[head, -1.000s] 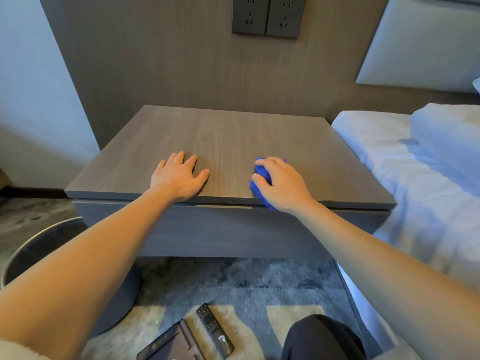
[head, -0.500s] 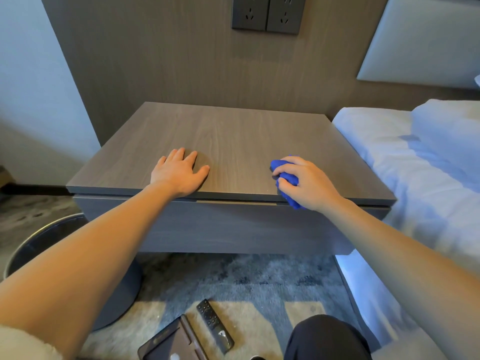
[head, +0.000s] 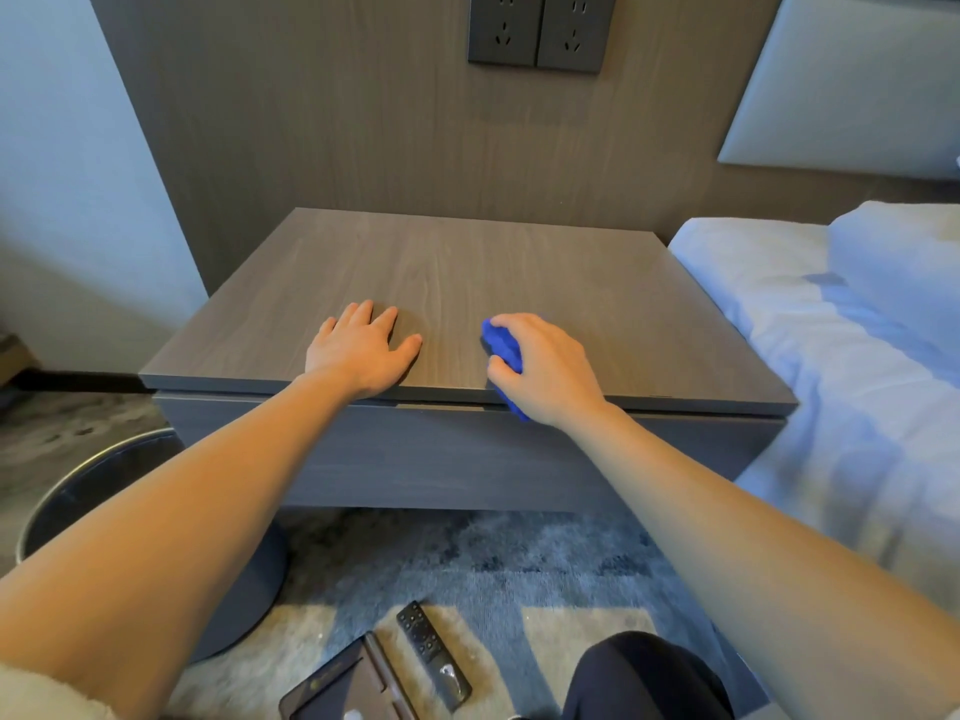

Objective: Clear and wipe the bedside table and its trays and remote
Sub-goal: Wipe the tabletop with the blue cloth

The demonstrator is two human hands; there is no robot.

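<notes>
Grey wood panelling backs the bedside table (head: 519,272), with a pair of dark wall sockets (head: 537,31) set above it and a pale padded headboard panel (head: 852,80) up to the table's right. We kneel in front of the table, both forearms stretched over its near edge. Our left hand (head: 358,348) lies flat on the tabletop near the front edge, fingers spread and holding nothing. Our right hand (head: 545,368) is curled around a bunched blue cloth (head: 501,350), pressing it onto the tabletop at the front edge; a bit of the cloth hangs down over the table's front face. A bed with white bedding (head: 852,356) stands against the table's right side. Below the table, on the grey patterned carpet (head: 519,558), the black remote (head: 434,654) lies beside a brown tray (head: 348,683), both nearer to us than the table. A round dark bin (head: 104,480) stands on the floor at the table's left front corner.
</notes>
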